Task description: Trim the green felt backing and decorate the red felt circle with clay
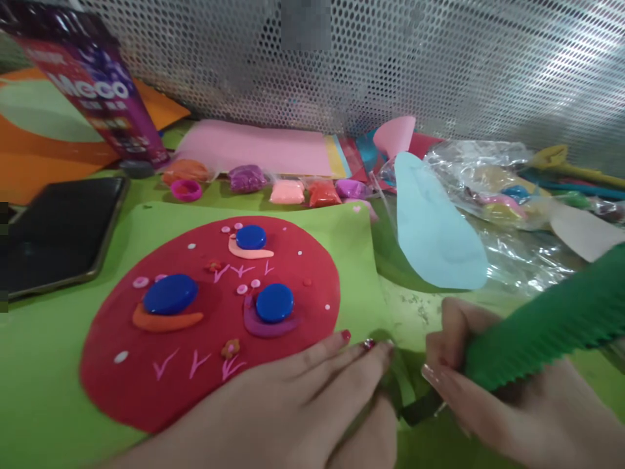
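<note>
My left hand [312, 397] lies with fingers stretched out, pressing on a light green sheet [354, 260] and the lower edge of a red disc [190, 365]. The disc carries blue caps [275, 302] with orange, peach and purple clay strips curved under them, plus small flowers, dots and pink lines. My right hand [469, 371] is closed round a craft knife [541, 319] with a green, ridged handle. Its dark blade [420, 408] points left, close to my left fingertips, by a narrow strip of the green sheet. The blade's exact contact with the sheet is blurred.
A black phone [58, 228] lies at left, before a purple tube [105, 85]. Behind the sheet are clay packets [247, 178] and pink paper [249, 146]. A light blue paper cutout [434, 228] and clear plastic bags [508, 176] lie at right. A perforated metal panel [390, 71] stands behind.
</note>
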`<state>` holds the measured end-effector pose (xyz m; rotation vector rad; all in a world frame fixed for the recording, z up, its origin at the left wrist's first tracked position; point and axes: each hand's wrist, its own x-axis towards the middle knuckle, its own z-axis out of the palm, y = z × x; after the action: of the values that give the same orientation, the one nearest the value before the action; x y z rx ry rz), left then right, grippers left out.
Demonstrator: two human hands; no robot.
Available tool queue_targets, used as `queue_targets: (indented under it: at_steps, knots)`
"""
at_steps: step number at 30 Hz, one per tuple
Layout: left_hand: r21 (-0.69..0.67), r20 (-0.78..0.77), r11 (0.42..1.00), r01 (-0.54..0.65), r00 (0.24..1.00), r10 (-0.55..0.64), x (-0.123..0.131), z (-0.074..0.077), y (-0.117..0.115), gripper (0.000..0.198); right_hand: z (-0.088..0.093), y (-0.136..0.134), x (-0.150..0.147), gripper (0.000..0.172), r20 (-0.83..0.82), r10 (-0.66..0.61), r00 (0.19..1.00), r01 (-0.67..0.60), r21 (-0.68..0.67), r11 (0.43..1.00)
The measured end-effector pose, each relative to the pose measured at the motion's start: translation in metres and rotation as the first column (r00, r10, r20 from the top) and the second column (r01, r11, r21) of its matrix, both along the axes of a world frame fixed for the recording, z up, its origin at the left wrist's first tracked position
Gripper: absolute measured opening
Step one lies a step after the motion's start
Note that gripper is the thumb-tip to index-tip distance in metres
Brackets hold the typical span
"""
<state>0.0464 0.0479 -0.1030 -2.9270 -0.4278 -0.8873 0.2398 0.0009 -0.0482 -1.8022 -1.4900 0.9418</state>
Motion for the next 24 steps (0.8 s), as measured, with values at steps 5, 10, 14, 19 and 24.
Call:
queue_targets:
  at_steps: [5,10,14,19,24]
  knots:
    - [-0.043,-0.130,0.998,0.035,0.991,-0.040,0.000,0.017,-0.001,0.033,0.004,0.001,0.000,0.030,-0.071,-0.036,0.997,0.031,-0.073,0.997]
    - [-0.079,-0.084,0.997,0.026,0.996,-0.033,0.000,0.016,-0.001,0.037,0.000,0.005,0.008,0.032,-0.197,-0.002,0.980,-0.027,-0.145,0.989]
    - [-0.069,-0.080,0.997,0.026,0.996,-0.031,0.000,0.017,-0.002,0.038,-0.003,0.004,0.016,0.035,-0.506,-0.090,0.858,0.031,-0.125,0.992]
    - [-0.058,-0.020,0.998,0.022,1.000,-0.023,0.004,0.017,-0.003,0.032,0.002,-0.004,0.019,0.033,-0.476,0.070,0.877,-0.036,0.079,0.996]
    - [-0.064,0.017,0.998,0.023,1.000,-0.022,0.006,0.019,-0.003,0.029,-0.003,-0.019,0.017,0.016,-0.004,0.271,0.963,-0.252,0.349,0.903]
